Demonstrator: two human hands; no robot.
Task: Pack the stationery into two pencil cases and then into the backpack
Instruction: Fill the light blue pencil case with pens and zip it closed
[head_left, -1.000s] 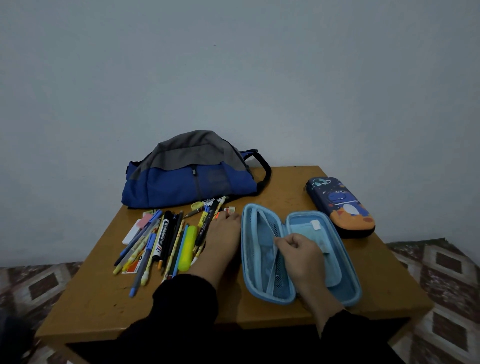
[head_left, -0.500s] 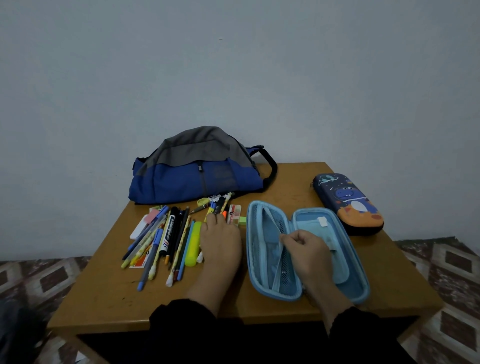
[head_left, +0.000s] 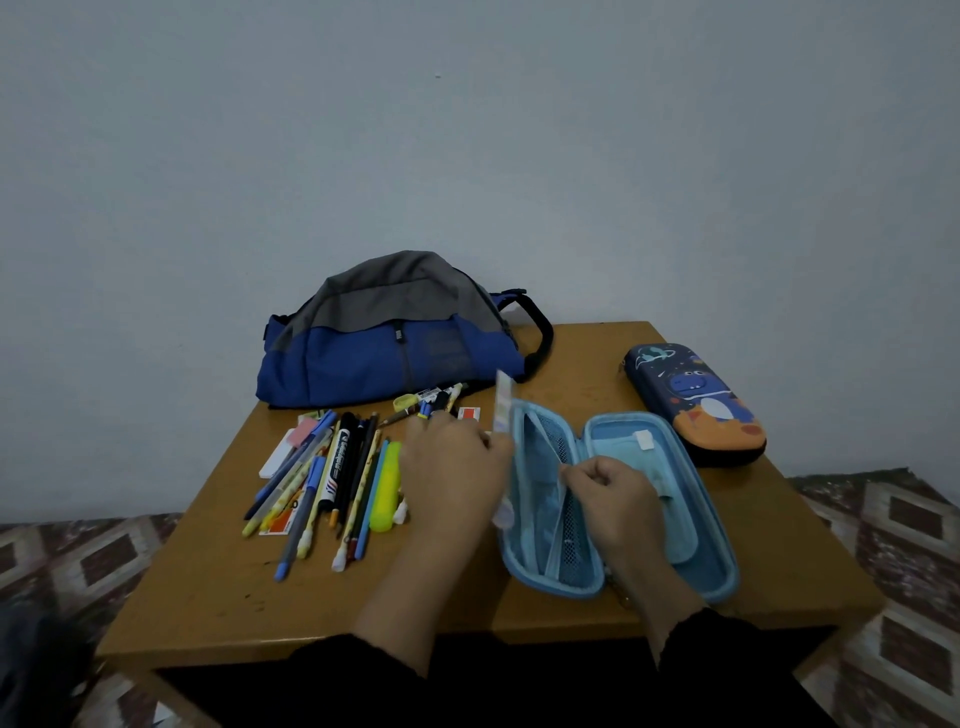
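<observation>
Left fingers (head_left: 485, 441) pinching a pale pen (head_left: 503, 410), right fingers (head_left: 582, 475) gripping the mesh flap (head_left: 569, 525)

Pens (head_left: 332, 470) lie left of the open case (head_left: 613, 499); backpack (head_left: 395, 338) behind.

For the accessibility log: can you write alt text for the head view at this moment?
A person's left hand lifts a pale pen toward an open light-blue pencil case, whose mesh pocket the right hand pinches open. Pens and markers lie left; a blue-grey backpack and closed dinosaur case sit behind.
</observation>
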